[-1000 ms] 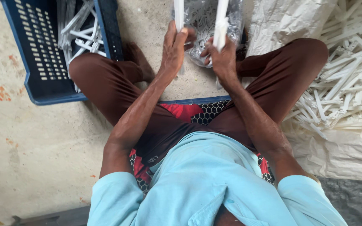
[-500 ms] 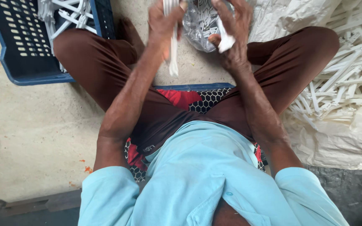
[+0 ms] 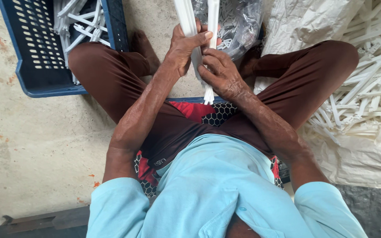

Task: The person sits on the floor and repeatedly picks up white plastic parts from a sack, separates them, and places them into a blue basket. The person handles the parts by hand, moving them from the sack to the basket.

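Observation:
I sit cross-legged on a concrete floor in brown trousers and a light blue shirt. My left hand [image 3: 184,47] grips a long white plastic strip [image 3: 186,17] that runs up out of the frame. My right hand [image 3: 219,72] holds a second white strip [image 3: 213,20] against the first, and the strips' lower ends [image 3: 208,94] stick out below my fingers. Both hands are pressed together in front of my knees. Right behind them lies a clear plastic bag of small white parts [image 3: 239,26].
A dark blue perforated crate [image 3: 31,66] holding several white strips stands at the upper left. A heap of white strips [image 3: 367,88] lies on white sacking at the right. A red and black patterned mat [image 3: 199,112] is under me.
My hands were apart, each with one strip. They came together in front of me, and the two strips are now held side by side.

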Motion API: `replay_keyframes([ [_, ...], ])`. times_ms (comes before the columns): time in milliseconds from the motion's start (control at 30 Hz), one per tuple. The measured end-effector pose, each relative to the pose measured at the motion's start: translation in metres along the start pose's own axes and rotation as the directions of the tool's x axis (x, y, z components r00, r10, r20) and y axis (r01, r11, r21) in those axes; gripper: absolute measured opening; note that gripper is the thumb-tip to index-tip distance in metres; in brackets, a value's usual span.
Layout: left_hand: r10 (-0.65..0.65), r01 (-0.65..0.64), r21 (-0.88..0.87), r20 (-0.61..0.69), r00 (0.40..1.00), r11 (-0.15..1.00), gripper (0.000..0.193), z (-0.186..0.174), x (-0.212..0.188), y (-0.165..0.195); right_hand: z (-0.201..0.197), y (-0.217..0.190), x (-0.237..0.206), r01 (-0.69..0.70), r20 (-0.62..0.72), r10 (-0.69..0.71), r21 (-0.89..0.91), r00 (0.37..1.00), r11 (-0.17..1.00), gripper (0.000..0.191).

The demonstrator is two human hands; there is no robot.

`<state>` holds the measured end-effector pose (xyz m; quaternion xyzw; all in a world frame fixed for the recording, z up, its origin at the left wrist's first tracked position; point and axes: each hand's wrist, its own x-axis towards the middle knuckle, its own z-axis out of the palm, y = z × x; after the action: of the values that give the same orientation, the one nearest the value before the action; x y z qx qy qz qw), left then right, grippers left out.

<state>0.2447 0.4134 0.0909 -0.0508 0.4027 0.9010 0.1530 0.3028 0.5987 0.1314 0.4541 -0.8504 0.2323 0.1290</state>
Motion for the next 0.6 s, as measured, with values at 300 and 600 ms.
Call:
replay_keyframes([
  [300, 0.251, -0.141, 0.492, -0.167, 0.953, 0.859, 0.029, -0.003, 0.005, 0.026, 0.013, 0.012, 0.011, -0.464, -0.134, 0.616, 0.538, 0.777, 0.703, 0.036],
  [600, 0.135, -0.189, 0.779, 0.134, 0.982, 0.597, 0.066, 0.028, -0.009, -0.021, -0.006, 0.07, -0.023, -0.302, 0.054, 0.793, 0.939, 0.607, 0.167, 0.02],
])
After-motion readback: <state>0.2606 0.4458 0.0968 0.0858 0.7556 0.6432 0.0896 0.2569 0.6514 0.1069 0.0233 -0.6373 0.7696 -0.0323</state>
